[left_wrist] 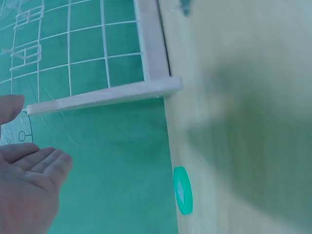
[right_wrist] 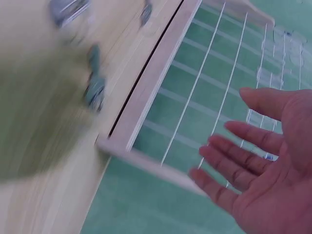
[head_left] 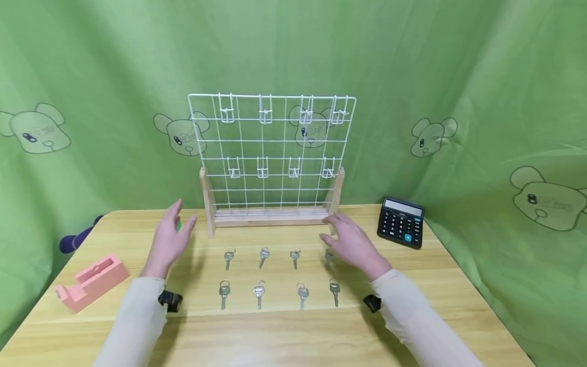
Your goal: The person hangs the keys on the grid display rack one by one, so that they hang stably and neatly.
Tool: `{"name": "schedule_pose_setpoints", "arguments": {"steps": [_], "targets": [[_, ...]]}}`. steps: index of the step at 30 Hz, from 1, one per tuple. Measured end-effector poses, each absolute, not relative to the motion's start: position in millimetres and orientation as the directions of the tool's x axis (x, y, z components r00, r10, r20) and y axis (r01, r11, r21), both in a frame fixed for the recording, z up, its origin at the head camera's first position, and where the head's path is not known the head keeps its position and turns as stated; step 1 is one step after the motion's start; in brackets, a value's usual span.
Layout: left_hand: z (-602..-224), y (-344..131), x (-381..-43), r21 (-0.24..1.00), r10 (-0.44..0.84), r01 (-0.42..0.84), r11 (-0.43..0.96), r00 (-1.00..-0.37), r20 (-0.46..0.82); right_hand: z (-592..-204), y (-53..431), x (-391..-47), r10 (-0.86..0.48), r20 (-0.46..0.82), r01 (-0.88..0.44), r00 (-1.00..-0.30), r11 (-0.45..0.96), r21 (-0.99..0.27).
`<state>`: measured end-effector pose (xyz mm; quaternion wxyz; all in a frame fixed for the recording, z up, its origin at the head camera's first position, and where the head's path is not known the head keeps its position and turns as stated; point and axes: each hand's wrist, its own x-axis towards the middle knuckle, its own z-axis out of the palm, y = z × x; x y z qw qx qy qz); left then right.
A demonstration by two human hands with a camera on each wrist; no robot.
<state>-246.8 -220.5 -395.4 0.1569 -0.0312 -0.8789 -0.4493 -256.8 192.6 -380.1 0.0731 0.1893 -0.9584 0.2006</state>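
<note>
At the far left, outboard of the left hand point(head_left: 169, 242) and nearer the body, a pink tape dispenser point(head_left: 91, 284) rests on the bench point(head_left: 293, 341).

Left hand: fingers extended, thumb spread well apart from them, nothing held. A green tape roll point(left_wrist: 183, 190) sits on the bench just beyond this hand, near the far edge.

Beyond and between both hands, the rack point(head_left: 270, 220) stands on the bench. Its white wire grid point(head_left: 272, 140) carries eight white hooks point(head_left: 265, 117) in two rows of four.

On the near side of the rack, between the hands, eight keys point(head_left: 259, 290) with rings lie flat in two rows of four. The far row's rightmost key point(head_left: 329, 257) is near the right hand point(head_left: 353, 243), just below its thumb in the head view.

Right hand: fingers extended and slightly bent, thumb apart, nothing held. Its fingertips overlap the rack's right support point(head_left: 338, 188) in the head view; contact cannot be confirmed. Outboard and to the right of this hand lies a black calculator point(head_left: 401, 223).

Step in hand (judged): ready position, with no key picked up. Next move (judged): lower one hand to the nearest key and pinch its head or ring between thumb and forefinger. The thin, flat shape likely requires fingertip precision; avoid disturbing adjacent keys.
</note>
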Motion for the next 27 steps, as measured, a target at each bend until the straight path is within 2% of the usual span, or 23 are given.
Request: {"name": "schedule_pose_setpoints", "arguments": {"steps": [6, 15, 20, 27], "targets": [[-382.3, -217.4, -272.9, 0.855, -0.139, 0.213, 0.472, -0.940, 0.311, -376.4, 148.9, -267.4, -0.462, 0.198, -0.500, -0.865, 0.746, -0.440], [-358.7, -216.3, -304.3, 0.907, -0.141, 0.215, 0.361, -0.949, 0.281, -377.1, 89.9, -289.1, -0.576, 0.118, -0.515, -0.809, 0.597, -0.615], [-350.9, -218.6, -316.4, 0.924, -0.147, 0.207, 0.321, -0.953, 0.265, -388.6, 59.6, -302.6, -0.620, 0.081, -0.517, -0.780, 0.566, -0.641], [-349.3, -216.9, -323.4, 0.925, -0.126, 0.163, 0.344, -0.968, 0.217, -403.8, 25.7, -307.4, -0.655, 0.013, -0.527, -0.755, 0.596, -0.605]]}}
